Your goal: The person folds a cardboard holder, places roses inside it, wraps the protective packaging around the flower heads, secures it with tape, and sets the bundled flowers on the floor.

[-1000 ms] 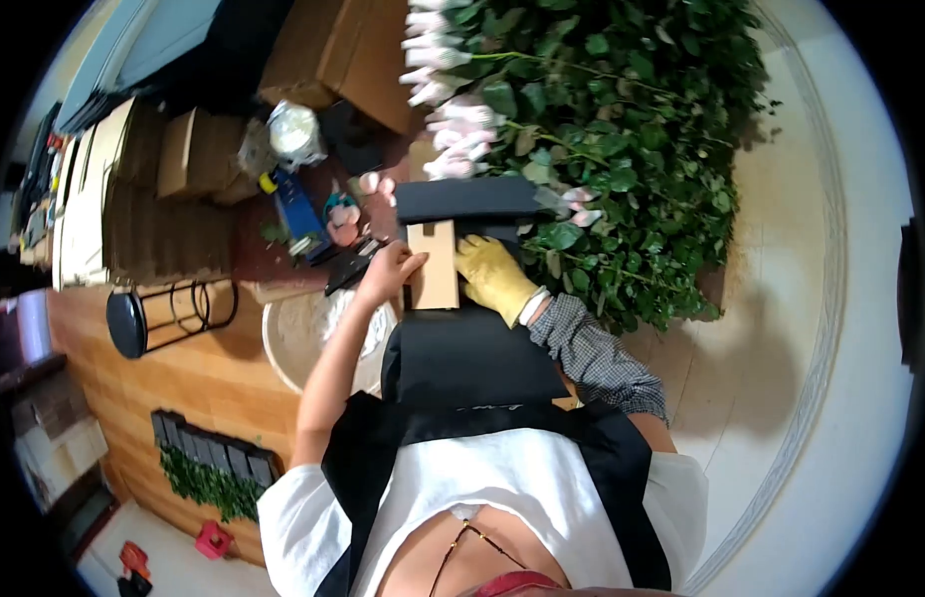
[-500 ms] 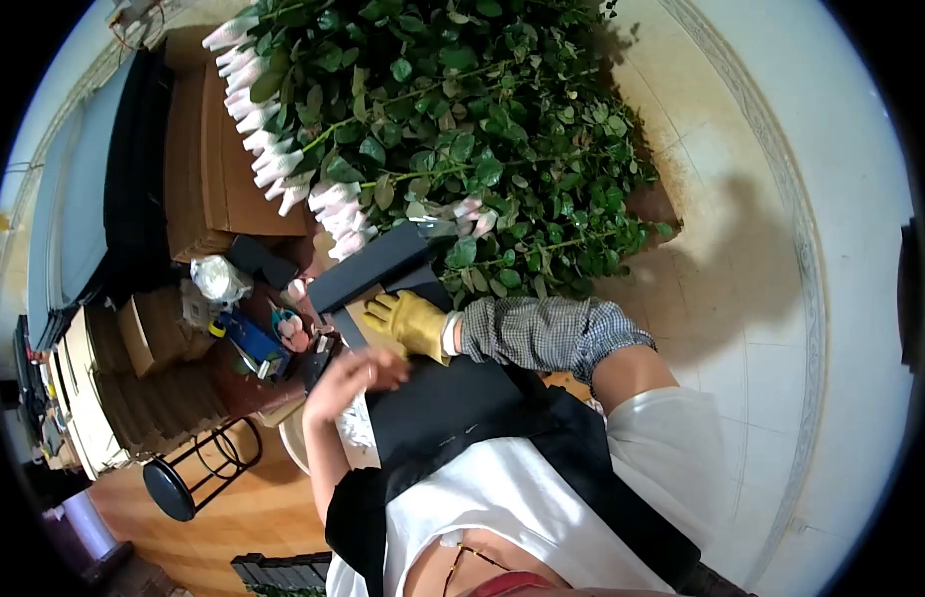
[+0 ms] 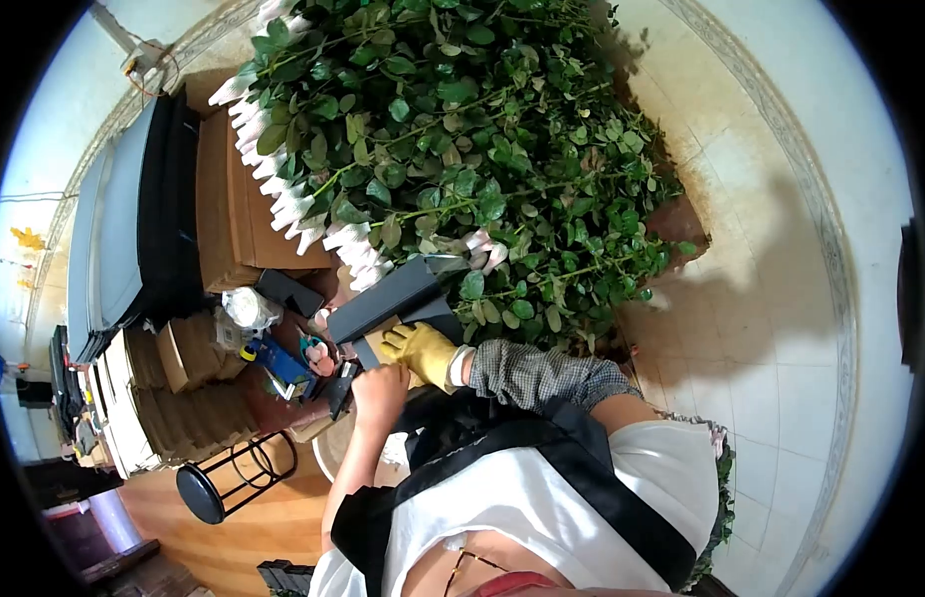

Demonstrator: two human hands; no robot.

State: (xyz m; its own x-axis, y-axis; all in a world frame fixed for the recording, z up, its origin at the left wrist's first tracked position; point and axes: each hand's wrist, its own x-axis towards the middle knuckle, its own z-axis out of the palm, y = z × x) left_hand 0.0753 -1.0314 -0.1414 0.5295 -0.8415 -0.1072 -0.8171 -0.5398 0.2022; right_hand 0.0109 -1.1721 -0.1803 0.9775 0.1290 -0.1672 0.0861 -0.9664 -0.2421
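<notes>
My left hand (image 3: 381, 390) is bare and closed beside the wrapped work at the table's near edge; what its fingers hold, if anything, is hidden. A dark tool (image 3: 343, 386), too small to name, lies just left of it. My right hand (image 3: 420, 353) wears a yellow glove, its fingers stretched over a piece of brown cardboard (image 3: 368, 346). Beyond the glove rests a long black box-like piece (image 3: 385, 298). A large heap of leafy green stems (image 3: 482, 169) spreads ahead, with white mesh-covered flower heads (image 3: 293, 209) along its left side.
Left of my hands are scissors (image 3: 315, 350), a blue box (image 3: 283, 366) and a clear plastic roll (image 3: 249, 308). Cardboard stacks (image 3: 189, 423) and large grey-black sheets (image 3: 114, 229) stand further left. A black stool (image 3: 201, 493) stands below them.
My left hand, blurred over the black apron before, is now closed next to the glove. The gloved right hand stays on the cardboard. The whole view has shifted slightly.
</notes>
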